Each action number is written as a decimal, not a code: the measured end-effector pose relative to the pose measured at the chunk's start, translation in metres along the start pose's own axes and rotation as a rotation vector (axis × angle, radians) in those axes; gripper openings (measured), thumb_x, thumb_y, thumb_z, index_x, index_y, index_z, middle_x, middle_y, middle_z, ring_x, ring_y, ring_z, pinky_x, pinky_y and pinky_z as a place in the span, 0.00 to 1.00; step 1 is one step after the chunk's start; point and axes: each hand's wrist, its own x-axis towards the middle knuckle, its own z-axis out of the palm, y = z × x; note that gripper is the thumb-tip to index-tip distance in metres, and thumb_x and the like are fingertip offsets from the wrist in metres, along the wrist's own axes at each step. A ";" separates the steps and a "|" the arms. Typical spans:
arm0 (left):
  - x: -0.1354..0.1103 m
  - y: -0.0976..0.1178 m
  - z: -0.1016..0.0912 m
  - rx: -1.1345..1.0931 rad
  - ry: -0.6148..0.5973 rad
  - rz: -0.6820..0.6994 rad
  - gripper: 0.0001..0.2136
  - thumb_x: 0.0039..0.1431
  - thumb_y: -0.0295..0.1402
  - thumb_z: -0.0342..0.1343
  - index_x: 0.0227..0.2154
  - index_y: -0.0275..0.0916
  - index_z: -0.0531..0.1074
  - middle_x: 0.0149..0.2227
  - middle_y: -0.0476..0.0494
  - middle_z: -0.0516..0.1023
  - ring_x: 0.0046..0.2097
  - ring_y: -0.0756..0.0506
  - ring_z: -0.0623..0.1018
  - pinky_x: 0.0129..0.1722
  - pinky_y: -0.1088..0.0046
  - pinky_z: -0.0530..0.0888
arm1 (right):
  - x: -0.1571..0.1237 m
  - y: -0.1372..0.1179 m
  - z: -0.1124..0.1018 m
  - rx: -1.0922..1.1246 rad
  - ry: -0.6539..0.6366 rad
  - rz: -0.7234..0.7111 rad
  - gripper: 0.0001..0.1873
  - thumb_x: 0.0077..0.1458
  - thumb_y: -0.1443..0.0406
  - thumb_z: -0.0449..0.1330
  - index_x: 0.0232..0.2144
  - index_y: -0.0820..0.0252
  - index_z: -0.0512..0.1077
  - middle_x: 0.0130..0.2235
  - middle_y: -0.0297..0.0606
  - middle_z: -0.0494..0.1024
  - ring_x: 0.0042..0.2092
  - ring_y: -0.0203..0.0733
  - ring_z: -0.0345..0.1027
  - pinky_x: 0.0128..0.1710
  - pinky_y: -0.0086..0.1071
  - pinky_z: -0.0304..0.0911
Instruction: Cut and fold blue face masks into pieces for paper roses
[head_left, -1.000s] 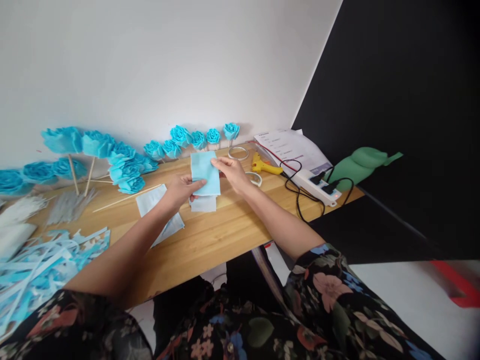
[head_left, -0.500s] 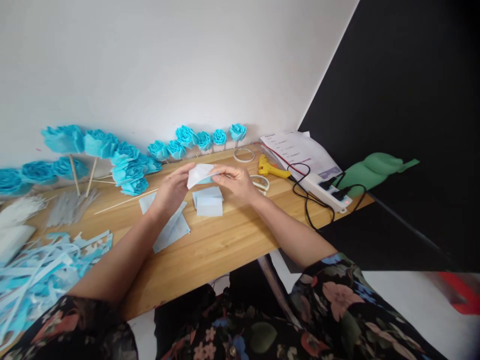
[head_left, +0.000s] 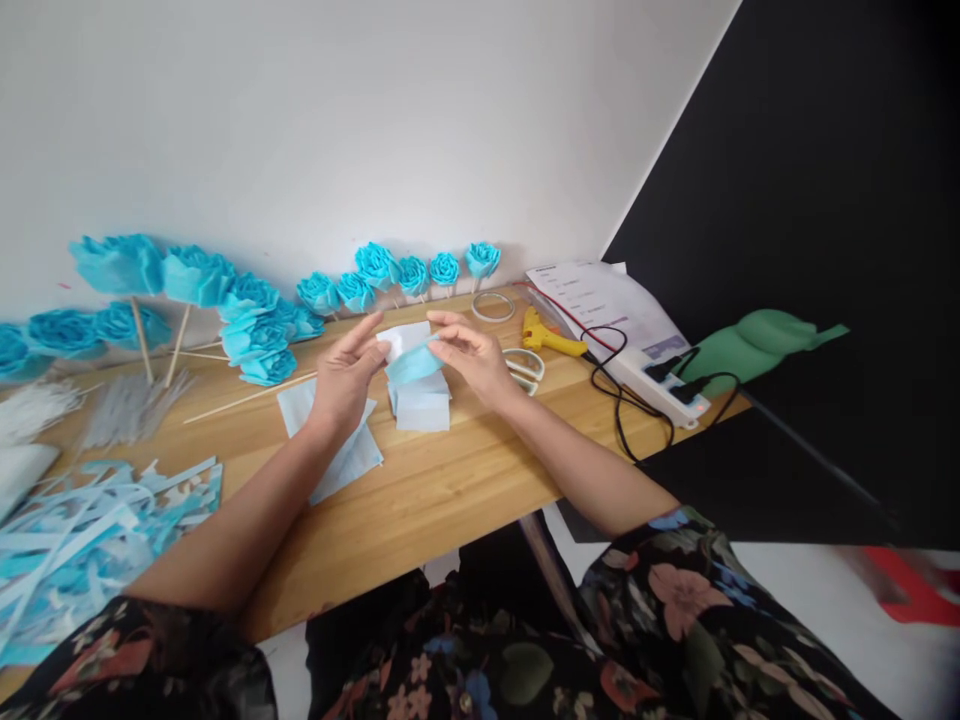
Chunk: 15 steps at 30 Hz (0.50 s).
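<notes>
A small piece of thin non-woven fabric, white on one face and light blue on the other, is stretched between my hands above the table. My left hand pinches its left edge between thumb and fingers. On the opposite edge, my right hand grips it with the thumb in front. Right beneath lies a small stack of pale blue fabric pieces. Larger pale blue fabric sheets rest by my left wrist. White-handled scissors lie right of my right hand, their blades hidden.
Blue fabric flowers on sticks line the wall. Cut blue and white strips are heaped at left. A tape ring, a yellow glue gun, printed papers and a power strip with black cords occupy the right side.
The fabric piece has turned and opened out downward, so more of its blue face shows. Both hands have shifted their finger positions along its edges. The view has moved slightly.
</notes>
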 end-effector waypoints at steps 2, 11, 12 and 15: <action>0.000 -0.004 -0.001 0.002 -0.025 0.020 0.21 0.50 0.32 0.69 0.50 0.44 0.81 0.35 0.49 0.83 0.34 0.49 0.79 0.39 0.72 0.76 | 0.001 0.003 0.002 0.125 0.017 0.113 0.18 0.50 0.50 0.69 0.31 0.58 0.76 0.58 0.43 0.77 0.56 0.47 0.72 0.52 0.38 0.68; -0.003 -0.013 -0.004 0.071 -0.101 0.034 0.25 0.52 0.38 0.70 0.55 0.43 0.78 0.38 0.45 0.85 0.40 0.43 0.83 0.46 0.63 0.79 | 0.004 0.003 0.006 0.400 0.102 0.299 0.23 0.38 0.49 0.75 0.31 0.58 0.76 0.31 0.31 0.80 0.35 0.37 0.71 0.36 0.31 0.69; -0.003 -0.013 -0.003 0.070 -0.106 0.037 0.25 0.53 0.39 0.70 0.55 0.43 0.77 0.37 0.45 0.85 0.40 0.43 0.83 0.46 0.62 0.79 | 0.004 0.003 0.005 0.413 0.110 0.292 0.23 0.38 0.50 0.75 0.31 0.58 0.76 0.31 0.31 0.80 0.35 0.37 0.71 0.36 0.31 0.69; -0.005 -0.011 -0.001 0.043 -0.108 0.044 0.22 0.57 0.42 0.67 0.53 0.41 0.78 0.35 0.45 0.83 0.37 0.44 0.82 0.43 0.63 0.80 | 0.005 0.005 0.005 0.413 0.123 0.252 0.22 0.39 0.51 0.75 0.31 0.58 0.77 0.32 0.31 0.80 0.35 0.35 0.71 0.39 0.30 0.69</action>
